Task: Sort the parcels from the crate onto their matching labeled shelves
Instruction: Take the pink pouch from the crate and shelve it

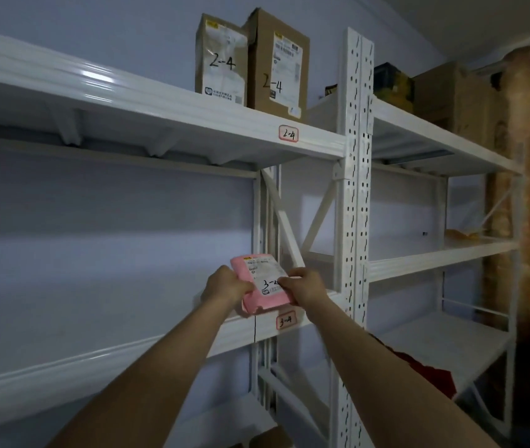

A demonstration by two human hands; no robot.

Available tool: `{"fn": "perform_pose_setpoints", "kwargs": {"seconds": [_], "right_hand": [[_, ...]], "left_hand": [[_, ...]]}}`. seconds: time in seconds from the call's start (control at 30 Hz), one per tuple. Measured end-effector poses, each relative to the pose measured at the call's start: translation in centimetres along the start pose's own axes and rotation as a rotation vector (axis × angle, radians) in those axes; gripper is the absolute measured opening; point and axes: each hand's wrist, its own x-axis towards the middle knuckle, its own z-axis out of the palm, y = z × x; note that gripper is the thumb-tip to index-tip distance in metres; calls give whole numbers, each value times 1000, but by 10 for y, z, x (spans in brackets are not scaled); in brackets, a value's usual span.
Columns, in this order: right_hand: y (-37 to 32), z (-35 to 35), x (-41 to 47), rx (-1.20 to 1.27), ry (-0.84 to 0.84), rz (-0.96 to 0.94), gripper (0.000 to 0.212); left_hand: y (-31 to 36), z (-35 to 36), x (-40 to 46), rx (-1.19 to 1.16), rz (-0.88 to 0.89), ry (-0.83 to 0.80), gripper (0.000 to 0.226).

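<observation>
Both hands hold one pink parcel point(259, 284) between them, at the front edge of the shelf point(95, 357) that carries the tag "3-4" point(285, 321). The left hand point(225, 286) grips the left side of the parcel, with the fingers wrapped around its edge. The right hand point(305, 284) grasps the right side, and its thumb lies on the white shipping label, so it covers part of the handwritten number; only "3-" can be read clearly. The parcel is tilted, its label faces the camera, and its lower edge is just above the shelf lip, directly above the tag.

On the shelf above, marked with the tag "2-4" point(288, 134), two cardboard boxes stand upright and touch each other. The left box point(220, 59) and the right box point(278, 64) both have "2-4" written on them.
</observation>
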Motion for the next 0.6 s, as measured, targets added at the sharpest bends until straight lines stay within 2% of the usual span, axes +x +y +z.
{"fn": "perform_pose_setpoints", "kwargs": {"seconds": [0.03, 0.13, 0.23, 0.43, 0.6], "right_hand": [[1, 2, 8, -76, -15, -27, 13], [5, 8, 21, -308, -87, -77, 33], [14, 11, 28, -436, -120, -97, 21], [17, 11, 32, -519, -90, -82, 21], [22, 4, 25, -422, -75, -111, 21]], "left_hand": [[-3, 2, 4, 36, -13, 4, 32], [-8, 6, 9, 155, -34, 12, 38], [-9, 13, 12, 273, -40, 28, 41], [-10, 19, 12, 338, -9, 56, 22], [-13, 18, 9, 314, 20, 45, 23]]}}
